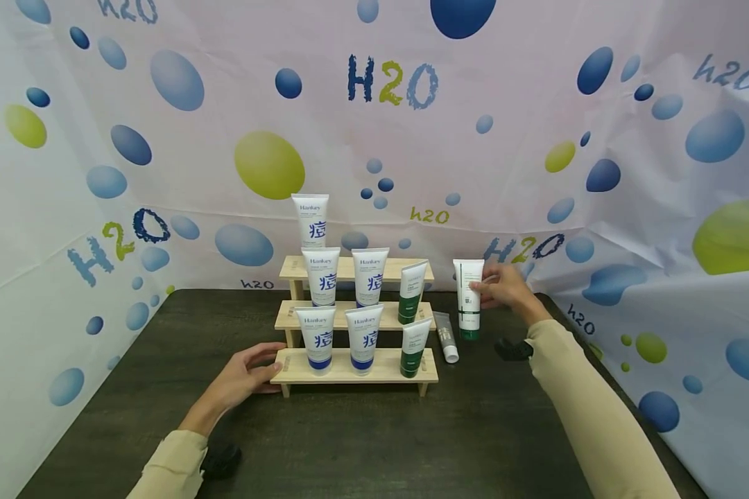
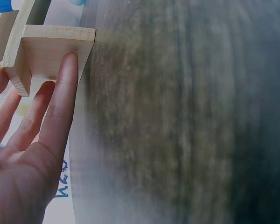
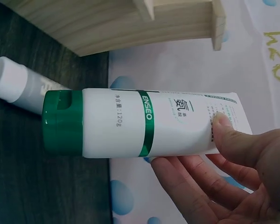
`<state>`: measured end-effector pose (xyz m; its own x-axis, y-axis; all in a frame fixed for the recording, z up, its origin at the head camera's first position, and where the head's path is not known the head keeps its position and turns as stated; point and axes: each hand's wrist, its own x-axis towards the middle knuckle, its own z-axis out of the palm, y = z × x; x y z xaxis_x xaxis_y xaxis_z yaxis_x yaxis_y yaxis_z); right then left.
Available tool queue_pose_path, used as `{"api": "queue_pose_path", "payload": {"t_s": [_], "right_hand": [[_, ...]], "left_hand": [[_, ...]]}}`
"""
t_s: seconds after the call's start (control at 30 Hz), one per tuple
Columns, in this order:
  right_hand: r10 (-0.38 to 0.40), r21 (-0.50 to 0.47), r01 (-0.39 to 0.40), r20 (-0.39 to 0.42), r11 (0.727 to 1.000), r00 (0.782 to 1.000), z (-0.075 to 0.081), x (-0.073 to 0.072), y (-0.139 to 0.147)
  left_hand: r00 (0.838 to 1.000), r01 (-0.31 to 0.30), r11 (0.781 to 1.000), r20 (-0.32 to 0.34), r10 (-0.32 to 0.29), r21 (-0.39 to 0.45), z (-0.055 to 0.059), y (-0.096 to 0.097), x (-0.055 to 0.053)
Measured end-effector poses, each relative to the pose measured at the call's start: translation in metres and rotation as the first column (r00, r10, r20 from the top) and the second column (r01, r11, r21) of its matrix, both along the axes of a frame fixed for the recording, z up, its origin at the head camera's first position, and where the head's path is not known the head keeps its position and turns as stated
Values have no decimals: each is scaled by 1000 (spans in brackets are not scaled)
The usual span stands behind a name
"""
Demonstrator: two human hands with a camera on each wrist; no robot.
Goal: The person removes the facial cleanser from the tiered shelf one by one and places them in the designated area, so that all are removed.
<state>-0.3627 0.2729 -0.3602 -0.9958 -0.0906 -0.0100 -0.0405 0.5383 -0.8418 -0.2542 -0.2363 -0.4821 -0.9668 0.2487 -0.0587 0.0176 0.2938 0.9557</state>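
Note:
My right hand (image 1: 502,285) holds a white squeeze tube with a green cap (image 1: 469,294) upright, cap down, to the right of the stand. In the right wrist view the thumb lies on the tube's (image 3: 168,123) printed face near the flat end, with the fingers beneath. My left hand (image 1: 250,374) grips the left end of the lowest step of a three-step wooden display stand (image 1: 381,374). In the left wrist view, its thumb and fingers lie on either side of the stand's end (image 2: 16,67). Whether the held tube's cap touches the table cannot be made out.
White tubes with blue caps (image 1: 319,338) stand on all three steps, at left and middle. Smaller green-and-white tubes (image 1: 415,346) stand at the right of the two lower steps. A grey tube with a white cap (image 1: 446,337) lies on the dark table (image 1: 374,443) beside the stand.

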Motion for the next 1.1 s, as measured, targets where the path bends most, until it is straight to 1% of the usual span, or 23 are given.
{"api": "queue_pose_path", "payload": {"t_s": [0.07, 0.23, 0.33, 0.4, 0.53, 0.67, 0.77, 0.93, 1.1], "right_hand": [[2, 12, -2, 4, 1000, 1000, -3, 0, 2], [1, 44, -2, 29, 999, 1000, -11, 3, 6], [-12, 64, 10, 41, 998, 999, -18, 3, 9], [-19, 74, 16, 33, 997, 999, -24, 3, 11], [-21, 76, 19, 20, 997, 1000, -33, 2, 16], [-32, 79, 27, 58, 996, 998, -40, 3, 18], [-38, 86, 31, 81, 996, 996, -43, 4, 16], [-41, 95, 33, 90, 995, 995, -49, 4, 15], [-71, 98, 62, 89, 993, 994, -56, 2, 14]], "left_hand": [[1000, -5, 1000, -1, 5, 12, -1, 0, -1], [1000, -4, 1000, -5, 4, 12, -2, 0, -1], [1000, 7, 1000, -12, -7, 14, -2, 0, -1], [1000, 10, 1000, -12, -9, 20, -2, -1, -1], [1000, 9, 1000, -15, -9, 15, -2, -1, -1], [1000, -8, 1000, -10, 9, 4, -2, 0, -1], [1000, -7, 1000, -9, 7, 9, -2, 0, -1], [1000, -3, 1000, -11, 3, 10, -3, 1, -1], [1000, -7, 1000, -9, 7, 11, -4, 0, -1]]}}
